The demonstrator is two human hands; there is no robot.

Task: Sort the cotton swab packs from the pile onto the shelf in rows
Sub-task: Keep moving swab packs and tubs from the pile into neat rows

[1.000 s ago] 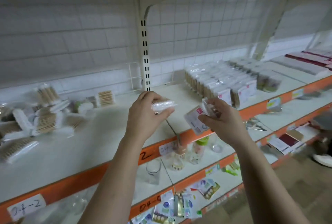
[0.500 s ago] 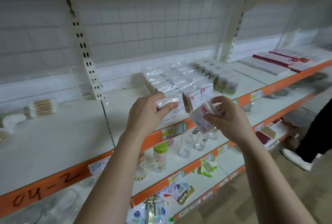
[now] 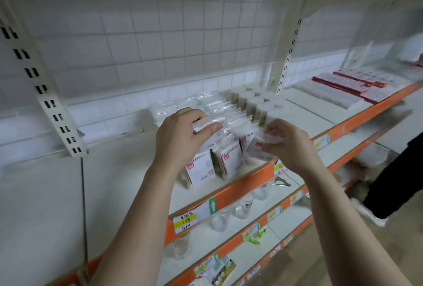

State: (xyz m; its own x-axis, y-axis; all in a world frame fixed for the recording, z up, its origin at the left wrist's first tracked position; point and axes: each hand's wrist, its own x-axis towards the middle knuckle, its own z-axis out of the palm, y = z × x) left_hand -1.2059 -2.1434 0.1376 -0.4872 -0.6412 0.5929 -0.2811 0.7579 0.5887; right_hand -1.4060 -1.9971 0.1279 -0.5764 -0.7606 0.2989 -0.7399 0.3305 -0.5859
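Your shelf (image 3: 109, 189) - a white board with an orange front edge - fills most of the view, backed by a wire-grid panel (image 3: 183, 33). The rows of cotton swab packs (image 3: 201, 169) stand upright on it right of centre, running from the front edge back toward the grid. A block of round tubs (image 3: 254, 104) sits just beside them on the right. Further right on the same level lie flat red-trimmed packs (image 3: 348, 84).

Your left hand (image 3: 183, 134) is raised over the rows, thumb and curled fingers pinching a clear pack (image 3: 206, 124) by its top. Whether that pack touches the standing ones cannot be told.

Your right hand (image 3: 290, 146), near the orange edge, pinches a second clear pack (image 3: 267, 140) between thumb and fingertips, over the front of the rightmost row.

On the level below stand small glass jars (image 3: 242, 207) - and a yellow-and-white price label (image 3: 185, 220) is stuck to the orange edge.
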